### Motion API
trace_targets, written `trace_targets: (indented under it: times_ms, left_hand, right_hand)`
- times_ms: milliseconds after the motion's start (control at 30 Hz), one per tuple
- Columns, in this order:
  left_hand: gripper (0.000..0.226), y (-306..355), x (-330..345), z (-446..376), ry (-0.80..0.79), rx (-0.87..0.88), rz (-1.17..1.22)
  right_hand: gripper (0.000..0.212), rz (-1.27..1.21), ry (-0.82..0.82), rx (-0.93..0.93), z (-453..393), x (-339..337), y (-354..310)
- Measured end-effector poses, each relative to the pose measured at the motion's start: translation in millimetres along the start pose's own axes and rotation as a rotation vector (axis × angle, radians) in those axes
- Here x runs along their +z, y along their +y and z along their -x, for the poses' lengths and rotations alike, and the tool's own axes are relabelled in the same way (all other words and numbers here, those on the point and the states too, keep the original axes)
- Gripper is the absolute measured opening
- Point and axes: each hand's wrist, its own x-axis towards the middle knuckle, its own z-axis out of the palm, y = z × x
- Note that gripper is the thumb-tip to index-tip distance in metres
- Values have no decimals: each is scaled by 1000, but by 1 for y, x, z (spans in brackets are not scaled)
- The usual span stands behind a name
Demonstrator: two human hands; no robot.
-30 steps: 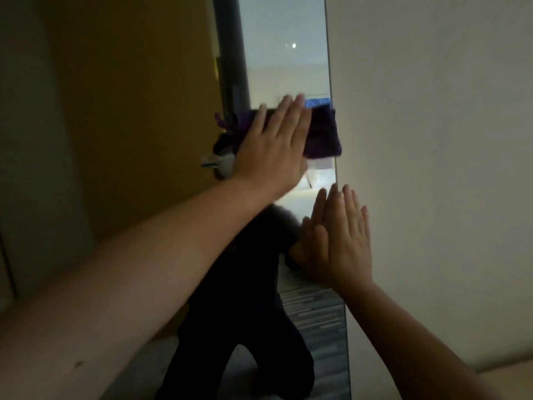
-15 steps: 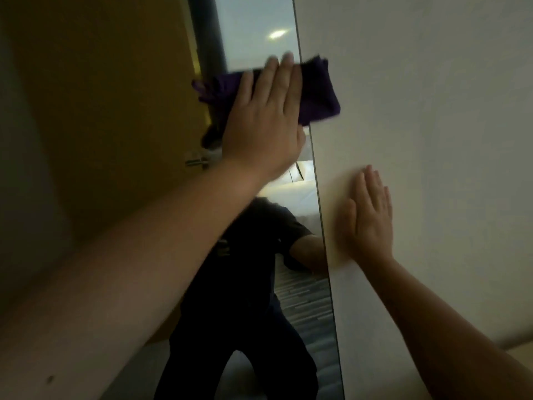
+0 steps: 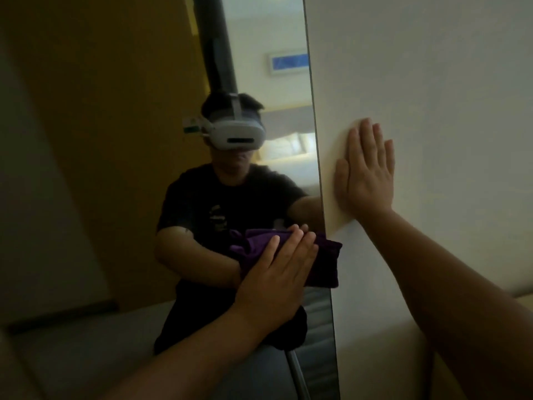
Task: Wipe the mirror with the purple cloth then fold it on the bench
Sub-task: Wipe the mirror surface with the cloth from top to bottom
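You have one view only, from the camera on your head, so no second view shares the scene. It looks forward and slightly down, tilted, close to the mirror [image 3: 259,96], which fills 12 o'clock. The pale wall [image 3: 432,82] takes 3 o'clock. Your own headset [image 3: 235,134] shows reflected near centre.

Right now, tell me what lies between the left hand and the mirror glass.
The purple cloth, pressed flat against the mirror under the left hand in the head view.
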Motion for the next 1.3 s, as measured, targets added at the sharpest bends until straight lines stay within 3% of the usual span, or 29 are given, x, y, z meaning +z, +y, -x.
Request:
trace_targets:
  times_ms: [267, 467, 633, 833, 1067, 1200, 1300]
  left_hand:
    - [72, -5, -4, 10, 5, -22, -15]
    - [74, -7, -3, 14, 33, -12, -23]
    - [70, -14, 1, 31, 24, -2, -30]
    - [65, -23, 4, 58, 64, -45, -20]
    - [80, -76, -1, 107, 27, -193, -34]
    - [78, -141, -31, 64, 144, -388, -13]
    - [71, -165, -39, 46, 176, -368, -5]
  right_hand:
    - [62, -14, -87, 48, 8, -8, -5]
    - [58, -205, -23, 27, 34, -17, -49]
    - [58, -200, 23, -136, 12, -32, -90]
    - [54, -114, 84, -544, -22, -21, -162]
    - [58, 43, -30, -540, -19, -6, -181]
    - [56, 30, -38, -542, -19, -10, -181]
    - [52, 9, -13, -542, -19, -8, -179]
